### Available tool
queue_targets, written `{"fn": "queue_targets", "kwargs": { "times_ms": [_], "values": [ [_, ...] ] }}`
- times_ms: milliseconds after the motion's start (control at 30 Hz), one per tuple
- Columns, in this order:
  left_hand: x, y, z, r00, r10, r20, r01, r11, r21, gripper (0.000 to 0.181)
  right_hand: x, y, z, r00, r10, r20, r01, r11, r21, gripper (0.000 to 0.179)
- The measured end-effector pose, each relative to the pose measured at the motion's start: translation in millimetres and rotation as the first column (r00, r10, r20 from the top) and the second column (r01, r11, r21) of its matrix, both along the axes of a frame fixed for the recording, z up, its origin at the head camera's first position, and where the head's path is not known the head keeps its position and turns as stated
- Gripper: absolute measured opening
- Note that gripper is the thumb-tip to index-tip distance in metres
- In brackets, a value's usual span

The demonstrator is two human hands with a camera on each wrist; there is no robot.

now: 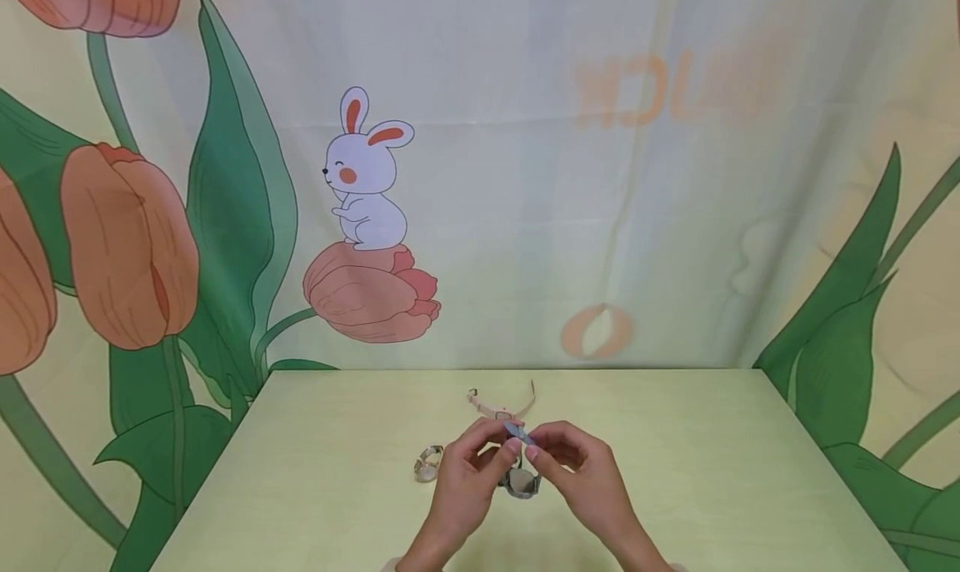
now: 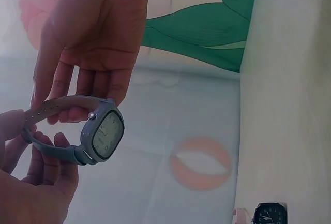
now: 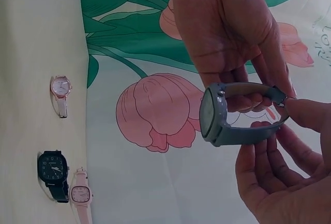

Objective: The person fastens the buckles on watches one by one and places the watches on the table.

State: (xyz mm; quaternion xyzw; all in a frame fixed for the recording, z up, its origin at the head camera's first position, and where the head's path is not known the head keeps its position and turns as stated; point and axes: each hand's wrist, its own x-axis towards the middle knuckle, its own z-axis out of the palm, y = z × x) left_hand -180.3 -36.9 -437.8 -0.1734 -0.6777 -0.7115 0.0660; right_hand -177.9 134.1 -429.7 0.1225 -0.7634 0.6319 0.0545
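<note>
Between my two hands hangs a grey-blue wristwatch (image 2: 107,135) with a squarish case, its strap bent into a loop. My left hand (image 1: 465,480) pinches the buckle side of the strap (image 3: 248,87). The strap's holed end (image 2: 41,111) is in the thumb and fingers of my right hand (image 1: 592,476). Both ends meet at the small metal buckle (image 3: 282,98); whether the strap is fastened, I cannot tell. The dial faces down, as both wrist views show. Fingertips hide part of the strap in the head view.
On the table (image 1: 315,472) lie several other watches. A rose-gold one (image 3: 61,86) is left of my hands, a pink one (image 3: 80,193) beyond them, and a black square one (image 3: 53,168) beside the pink one. A printed cloth (image 1: 487,180) hangs behind the table.
</note>
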Motion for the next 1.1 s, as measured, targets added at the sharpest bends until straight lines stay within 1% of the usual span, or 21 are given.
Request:
{"fn": "queue_targets", "kwargs": {
  "times_ms": [133, 233, 367, 500, 600, 733, 767, 900, 1000, 1100],
  "values": [
    [-1.2, -0.7, -1.0, 1.000, 0.012, -0.005, -0.012, 1.000, -0.002, 0.019, -1.8, 0.1, -3.5, 1.000, -0.013, 0.007, 0.012, 0.999, 0.040, 0.016],
    [-2.5, -1.3, -1.0, 0.999, 0.035, -0.007, -0.035, 0.999, 0.009, 0.018, -2.2, 1.3, -6.6, 1.000, 0.009, -0.004, -0.008, 0.999, 0.051, 0.016],
    [-4.3, -2.3, -0.1, 0.997, 0.072, 0.000, -0.072, 0.997, 0.040, 0.018, -1.0, 2.3, -9.5, 0.999, 0.035, -0.042, -0.036, 0.999, -0.012, 0.020],
    [-4.7, -3.5, 1.1, 0.996, 0.084, -0.008, -0.083, 0.995, 0.056, 0.019, 0.8, 2.1, -9.8, 0.994, 0.020, -0.110, -0.029, 0.997, -0.078, 0.018],
    [-4.8, -4.4, 1.5, 0.997, 0.076, -0.031, -0.075, 0.996, 0.052, 0.019, 1.7, 1.8, -9.3, 0.989, 0.015, -0.144, -0.028, 0.996, -0.090, 0.017],
    [-5.0, -5.1, 1.0, 0.997, 0.057, -0.042, -0.055, 0.998, 0.042, 0.019, 2.4, 1.9, -8.9, 0.987, 0.020, -0.161, -0.034, 0.996, -0.084, 0.017],
    [-5.1, -5.0, 0.7, 0.998, 0.050, -0.038, -0.048, 0.998, 0.038, 0.019, 2.4, 2.0, -8.8, 0.987, 0.020, -0.161, -0.034, 0.996, -0.082, 0.017],
    [-4.2, -3.5, 0.4, 1.000, 0.025, 0.014, -0.026, 0.999, 0.033, 0.018, 2.4, 2.3, -8.4, 0.986, 0.019, -0.166, -0.032, 0.997, -0.077, 0.018],
    [-3.1, -1.9, 0.5, 0.999, 0.010, 0.046, -0.011, 1.000, 0.017, 0.018, 2.9, 2.0, -7.8, 0.982, 0.024, -0.190, -0.041, 0.996, -0.085, 0.018],
    [-2.2, -0.5, 0.4, 0.998, -0.009, 0.058, 0.009, 1.000, -0.002, 0.017, 3.4, 1.4, -7.1, 0.976, 0.033, -0.216, -0.054, 0.994, -0.093, 0.019]
  ]
}}
